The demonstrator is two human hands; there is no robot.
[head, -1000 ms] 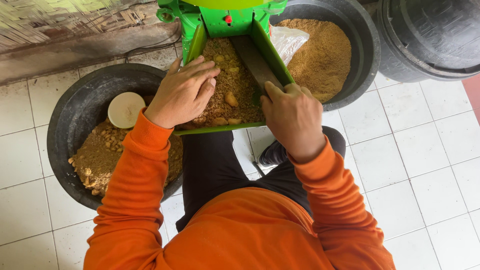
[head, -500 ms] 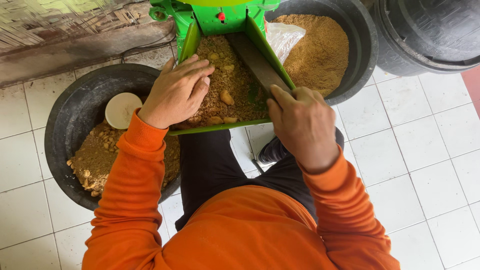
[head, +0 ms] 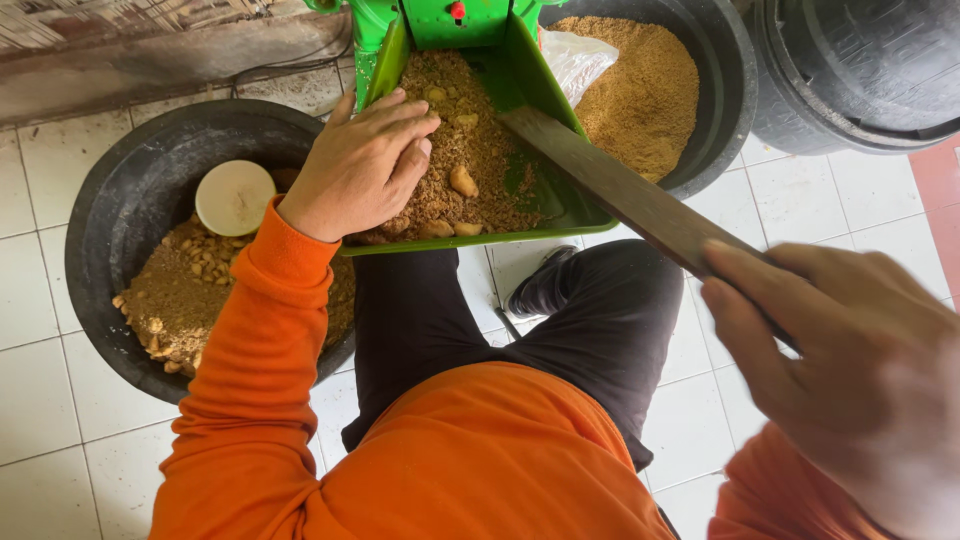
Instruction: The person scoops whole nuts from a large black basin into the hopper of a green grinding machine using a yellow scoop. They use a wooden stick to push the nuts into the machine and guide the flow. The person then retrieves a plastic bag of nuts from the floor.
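Note:
My left hand rests palm down on brown crumbly meal with pale lumps in the green feed tray of a green machine. Its fingers are spread and press into the pile. My right hand, close to the camera at the lower right, grips one end of a flat dark wooden stick. The stick's far end lies in the tray on the meal. My orange sleeves and dark trousers fill the lower middle.
A black tub at the left holds coarse brown meal and a white round scoop. Another black tub behind the tray holds fine tan meal and a clear plastic bag. A third black tub stands at the upper right. White floor tiles lie all around.
My right hand has drawn back toward the camera along the stick, out of the tray. The left hand has stayed on the meal, shifting slightly.

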